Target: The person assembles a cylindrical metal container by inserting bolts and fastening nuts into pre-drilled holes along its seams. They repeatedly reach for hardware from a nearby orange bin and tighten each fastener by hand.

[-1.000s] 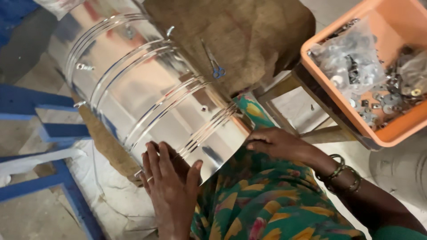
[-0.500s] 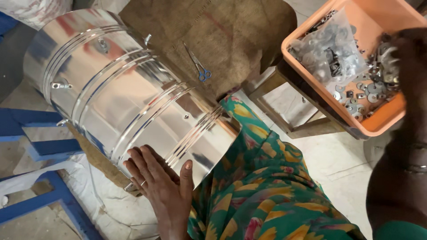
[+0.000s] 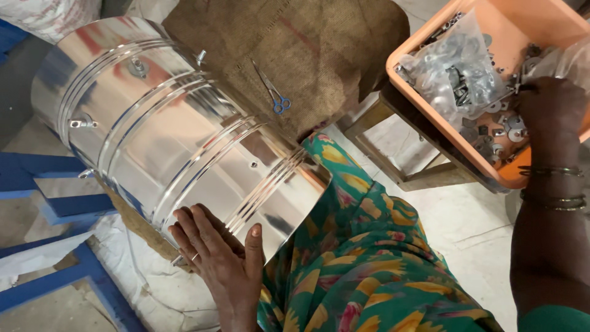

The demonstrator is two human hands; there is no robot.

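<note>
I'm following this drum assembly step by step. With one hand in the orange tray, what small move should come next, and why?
Probably the right hand closes on one small metal fitting and lifts it out. It is already down among the loose parts in the orange tray, while the left hand lies flat on the shiny metal drum, steadying it. The drum shows a small open hole.

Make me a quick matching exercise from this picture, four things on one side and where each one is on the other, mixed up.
Things:
1. left hand
2. right hand
3. scissors
4. clear bag of metal parts

Places:
A. lying on the brown burlap
B. flat against the shiny metal drum
C. reaching among loose small parts in the orange tray
D. resting inside the tray, toward its left

Pairs: 1-B, 2-C, 3-A, 4-D
</note>
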